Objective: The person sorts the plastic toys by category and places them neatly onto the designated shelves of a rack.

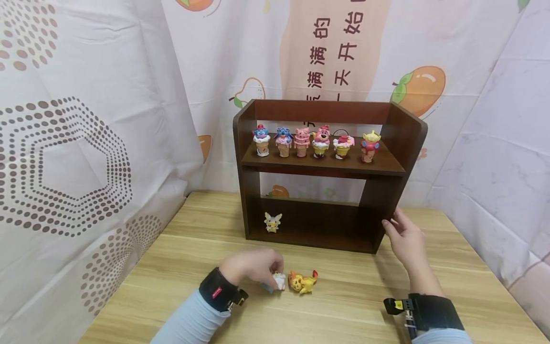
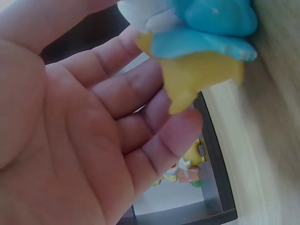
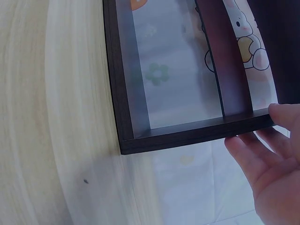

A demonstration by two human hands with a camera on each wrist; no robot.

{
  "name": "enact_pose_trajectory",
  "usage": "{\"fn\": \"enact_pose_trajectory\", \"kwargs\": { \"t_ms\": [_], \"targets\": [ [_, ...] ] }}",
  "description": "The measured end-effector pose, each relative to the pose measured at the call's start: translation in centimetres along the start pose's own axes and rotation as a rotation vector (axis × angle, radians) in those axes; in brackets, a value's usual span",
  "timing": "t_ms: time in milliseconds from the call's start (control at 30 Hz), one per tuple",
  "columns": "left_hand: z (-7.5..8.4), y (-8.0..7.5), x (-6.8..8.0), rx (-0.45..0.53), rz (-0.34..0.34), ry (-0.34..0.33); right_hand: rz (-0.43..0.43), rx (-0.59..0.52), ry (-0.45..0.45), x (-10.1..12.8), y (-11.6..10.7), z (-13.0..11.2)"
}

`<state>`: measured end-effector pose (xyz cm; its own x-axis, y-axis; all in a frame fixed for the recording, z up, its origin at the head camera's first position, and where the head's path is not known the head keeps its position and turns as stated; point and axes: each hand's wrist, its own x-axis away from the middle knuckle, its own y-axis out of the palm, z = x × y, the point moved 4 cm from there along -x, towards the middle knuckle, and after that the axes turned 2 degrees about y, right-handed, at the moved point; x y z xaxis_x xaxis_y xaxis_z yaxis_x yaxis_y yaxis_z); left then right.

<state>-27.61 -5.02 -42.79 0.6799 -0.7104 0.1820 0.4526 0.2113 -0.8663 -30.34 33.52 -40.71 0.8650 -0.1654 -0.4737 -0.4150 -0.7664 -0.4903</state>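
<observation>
My left hand (image 1: 253, 265) pinches a small white, blue and yellow figurine (image 2: 215, 16) low over the wooden table, in front of the shelf. Just right of that hand lies a yellow figurine (image 1: 303, 283) with an orange head part and a red tail tip. At the right side panel of the dark brown two-tier shelf (image 1: 331, 246), my right hand (image 1: 408, 243) grips the front edge, thumb on one face and fingers on the other, as the right wrist view shows. A pale yellow-and-white eared figurine (image 1: 272, 223) stands at the left of the lower tier.
Several ice-cream-cone figurines (image 1: 301, 143) line the upper tier, with a red-and-yellow one (image 1: 370, 147) apart at the right. Patterned cloth (image 1: 68, 157) hangs on the left, behind and on the right. The wooden table (image 1: 343, 310) extends in front of the shelf.
</observation>
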Motion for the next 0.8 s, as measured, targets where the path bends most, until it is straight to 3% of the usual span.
{"fn": "enact_pose_trajectory", "kwargs": {
  "t_ms": [400, 800],
  "targets": [
    [0.31, 0.94, -0.07, 0.034, -0.012, -0.01, 0.004, 0.017, 0.01, 0.03, 0.02, 0.04],
    [0.46, 0.1, 0.51, 0.051, -0.057, 0.037, 0.007, 0.016, 0.009, -0.1, 0.14, 0.2]
  ]
}}
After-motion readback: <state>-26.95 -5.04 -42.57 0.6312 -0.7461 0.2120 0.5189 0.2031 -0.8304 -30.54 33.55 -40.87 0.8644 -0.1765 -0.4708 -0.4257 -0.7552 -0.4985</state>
